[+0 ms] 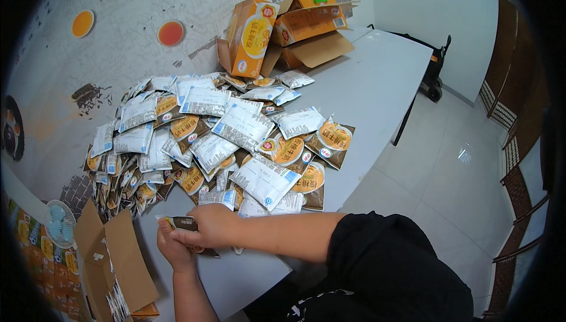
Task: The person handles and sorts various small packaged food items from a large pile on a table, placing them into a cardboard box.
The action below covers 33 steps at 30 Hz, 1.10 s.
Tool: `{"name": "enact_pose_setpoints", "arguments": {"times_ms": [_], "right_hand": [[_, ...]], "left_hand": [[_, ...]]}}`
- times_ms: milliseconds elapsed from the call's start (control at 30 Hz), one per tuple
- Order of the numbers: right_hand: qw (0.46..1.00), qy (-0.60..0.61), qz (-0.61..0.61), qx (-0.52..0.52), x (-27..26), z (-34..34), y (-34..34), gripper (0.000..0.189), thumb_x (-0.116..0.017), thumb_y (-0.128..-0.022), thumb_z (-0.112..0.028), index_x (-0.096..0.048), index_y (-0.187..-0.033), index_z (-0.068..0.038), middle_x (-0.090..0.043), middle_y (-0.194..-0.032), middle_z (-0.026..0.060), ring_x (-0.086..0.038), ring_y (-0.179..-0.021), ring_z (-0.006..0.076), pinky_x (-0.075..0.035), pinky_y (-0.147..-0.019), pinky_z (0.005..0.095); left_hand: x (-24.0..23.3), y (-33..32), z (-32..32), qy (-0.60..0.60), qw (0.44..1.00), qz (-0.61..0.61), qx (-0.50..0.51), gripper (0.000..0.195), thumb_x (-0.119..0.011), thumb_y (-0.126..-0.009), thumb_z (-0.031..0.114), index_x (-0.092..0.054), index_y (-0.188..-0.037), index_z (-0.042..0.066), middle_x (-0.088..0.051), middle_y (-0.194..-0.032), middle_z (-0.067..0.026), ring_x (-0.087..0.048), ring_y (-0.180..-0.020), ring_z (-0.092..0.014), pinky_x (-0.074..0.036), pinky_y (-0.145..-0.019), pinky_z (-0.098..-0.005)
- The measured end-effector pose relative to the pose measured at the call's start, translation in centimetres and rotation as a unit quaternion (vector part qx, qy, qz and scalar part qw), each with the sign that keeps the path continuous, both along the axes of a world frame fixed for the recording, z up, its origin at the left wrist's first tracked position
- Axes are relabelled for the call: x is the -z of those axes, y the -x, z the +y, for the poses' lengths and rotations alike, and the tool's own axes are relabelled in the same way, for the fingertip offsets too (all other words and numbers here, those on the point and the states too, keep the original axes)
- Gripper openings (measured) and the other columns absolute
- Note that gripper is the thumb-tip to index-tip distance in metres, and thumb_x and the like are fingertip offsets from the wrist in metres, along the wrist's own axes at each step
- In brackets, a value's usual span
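My left hand (173,247) and my right hand (214,225) meet over the near part of the table. Between them they grip a brown and white pouch (185,223), its lower edge sticking out below my right hand. Just beyond lies a large heap of similar flat pouches (243,123). Some show a brown face with an orange circle, others a white printed back. To the left of my left hand stands an open cardboard box (130,260), its flaps raised. White-edged pouches (117,302) are packed inside it.
Opened orange cartons (252,34) stand at the table's far end. The white table (371,74) has its right edge above a tiled floor (420,176). A fan (60,224) and stacked orange cartons (48,269) are at left. A black wheeled item (433,74) stands beyond the table.
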State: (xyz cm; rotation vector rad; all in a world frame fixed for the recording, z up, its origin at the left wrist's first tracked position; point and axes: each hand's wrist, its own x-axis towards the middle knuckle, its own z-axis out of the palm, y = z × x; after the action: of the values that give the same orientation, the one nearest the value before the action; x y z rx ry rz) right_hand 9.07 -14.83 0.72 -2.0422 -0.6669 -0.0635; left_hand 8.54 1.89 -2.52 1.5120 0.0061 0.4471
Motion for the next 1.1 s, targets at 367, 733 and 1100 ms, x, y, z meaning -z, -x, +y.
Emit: {"name": "enact_pose_setpoints", "arguments": {"times_ms": [367, 733, 1100], "right_hand": [[0.989, -0.066, -0.129, 0.000, 1.7, 0.8, -0.8, 0.051, -0.054, -0.089, -0.048, -0.064, -0.073, 0.000, -0.063, -0.075, 0.0183, -0.062, -0.069, 0.0392, -0.049, -0.063, 0.0444], [0.988, 0.096, -0.073, -0.098, 1.0, 0.7, 0.0, 0.056, -0.053, -0.088, -0.050, -0.064, -0.078, 0.004, -0.063, -0.077, 0.0216, -0.063, -0.072, 0.0395, -0.050, -0.066, 0.0459], [0.993, 0.042, -0.079, -0.074, 1.5, 1.1, 0.4, 0.056, -0.055, -0.087, -0.051, -0.063, -0.073, 0.003, -0.063, -0.075, 0.0217, -0.062, -0.070, 0.0401, -0.050, -0.066, 0.0463]], "left_hand": [[0.6, -0.4, 0.5, -0.066, 0.998, -0.014, -0.008, 0.045, -0.042, -0.099, 0.048, -0.048, -0.076, 0.010, -0.054, -0.072, -0.0008, -0.052, -0.062, -0.009, -0.043, -0.057, -0.0245], [-1.4, 0.6, 0.0, 0.079, 0.996, 0.010, -0.045, 0.054, -0.048, -0.094, 0.055, -0.054, -0.109, 0.003, -0.058, -0.094, -0.0030, -0.059, -0.078, -0.014, -0.049, -0.067, -0.0279], [-2.3, 0.7, -1.5, 0.087, 0.993, -0.019, -0.076, 0.052, -0.044, -0.096, 0.055, -0.055, -0.102, 0.004, -0.057, -0.086, -0.0018, -0.056, -0.067, -0.010, -0.045, -0.055, -0.0251]]}}
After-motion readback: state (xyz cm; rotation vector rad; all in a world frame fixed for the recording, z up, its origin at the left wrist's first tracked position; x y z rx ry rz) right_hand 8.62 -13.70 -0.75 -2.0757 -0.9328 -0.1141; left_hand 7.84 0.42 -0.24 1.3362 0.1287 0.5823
